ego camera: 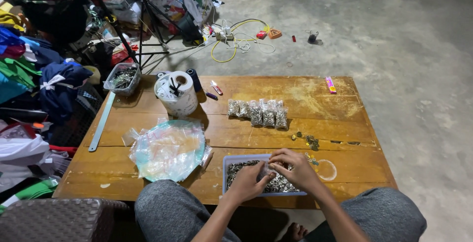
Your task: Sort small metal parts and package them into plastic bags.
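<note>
My left hand (249, 180) and my right hand (294, 169) meet over a shallow blue-rimmed tray (225, 165) full of small metal pieces, at the near edge of a low wooden table (315, 99). Both hands pinch a small clear bag (267, 170) between them, above the tray. A row of several small filled clear bags (257, 112) lies in the table's middle. A few loose metal pieces (309, 141) sit to the right of the tray.
A heap of empty clear bags (167, 148) lies to the left of the tray. A white container (177, 94), a clear tub (122, 78) of metal pieces and a long metal ruler (101, 122) stand at the back left. Clothes are piled beyond the left edge, cables on the concrete floor.
</note>
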